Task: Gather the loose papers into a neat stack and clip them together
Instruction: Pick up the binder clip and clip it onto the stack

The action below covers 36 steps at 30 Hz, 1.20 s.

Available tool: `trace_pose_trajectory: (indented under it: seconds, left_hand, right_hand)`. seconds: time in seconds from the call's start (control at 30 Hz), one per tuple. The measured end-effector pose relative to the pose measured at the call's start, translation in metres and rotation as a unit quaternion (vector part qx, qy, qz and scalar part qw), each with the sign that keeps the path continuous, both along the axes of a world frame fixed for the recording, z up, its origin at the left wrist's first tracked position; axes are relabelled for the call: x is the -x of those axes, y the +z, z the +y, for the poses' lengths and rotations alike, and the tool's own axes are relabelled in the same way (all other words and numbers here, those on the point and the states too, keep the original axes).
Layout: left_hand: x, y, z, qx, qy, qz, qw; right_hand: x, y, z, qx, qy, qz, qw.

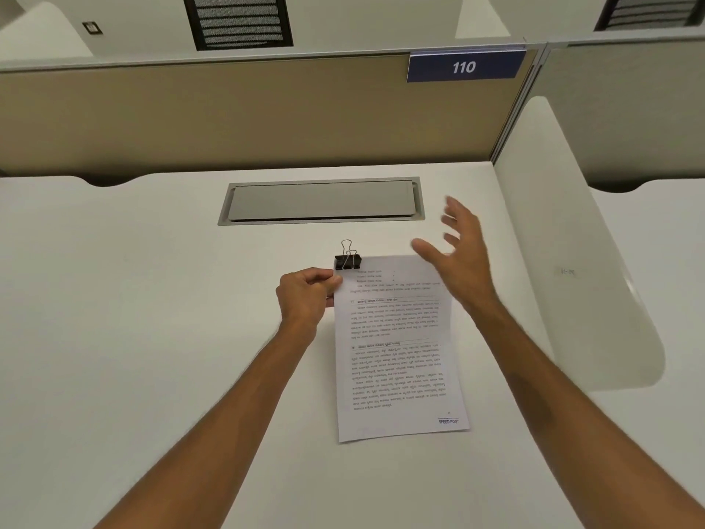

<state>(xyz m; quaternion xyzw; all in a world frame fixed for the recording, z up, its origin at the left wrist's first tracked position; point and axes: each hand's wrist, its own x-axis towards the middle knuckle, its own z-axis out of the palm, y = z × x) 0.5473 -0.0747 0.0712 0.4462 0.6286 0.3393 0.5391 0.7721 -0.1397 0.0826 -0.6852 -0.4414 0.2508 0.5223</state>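
A stack of printed white papers (396,349) lies flat on the white desk (152,299), its edges lined up. A black binder clip (347,260) with silver wire handles is clamped on the stack's top left corner. My left hand (305,295) pinches the left edge of the papers just below the clip. My right hand (459,250) hovers above the stack's top right corner, fingers spread and holding nothing, slightly blurred.
A grey metal cable hatch (322,202) is set into the desk behind the papers. A tan partition (229,116) with a blue sign reading 110 (464,66) closes the back. A white curved divider (572,253) stands on the right.
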Motion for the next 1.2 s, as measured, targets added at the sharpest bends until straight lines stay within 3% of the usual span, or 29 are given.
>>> trace_pose_trajectory:
  seconds: [0.1,0.27,0.5,0.77,0.93,1.0,1.1,1.2]
  left_hand:
    - [0.008,0.000,0.004,0.005,0.008,-0.013,1.000]
    - [0.013,0.001,0.011,0.029,0.034,-0.050,0.998]
    - [0.002,0.007,0.018,0.056,0.011,-0.078,0.995]
    - [-0.017,-0.021,-0.015,0.155,-0.175,-0.071,0.970]
    - [-0.053,-0.038,-0.024,0.144,-0.151,-0.067,0.976]
    - [-0.074,-0.038,-0.023,0.123,-0.142,-0.054,0.981]
    - [-0.103,-0.041,-0.019,0.102,-0.145,-0.034,0.984]
    - [-0.125,-0.047,-0.013,0.093,-0.140,-0.018,0.986]
  right_hand:
    - [-0.015,-0.028,-0.038,0.082,-0.042,0.140,0.986]
    - [-0.016,-0.062,-0.093,0.156,0.042,0.274,0.948]
    - [-0.010,-0.064,-0.116,0.142,0.021,0.280,0.949]
    - [-0.053,-0.040,-0.112,0.139,-0.033,0.257,0.956]
    - [-0.081,-0.034,-0.111,0.150,-0.088,0.187,0.967]
    - [-0.087,-0.038,-0.106,0.182,-0.147,0.076,0.969]
    - [-0.089,-0.043,-0.096,0.238,-0.216,-0.092,0.942]
    - [-0.092,-0.052,-0.088,0.257,-0.244,-0.144,0.924]
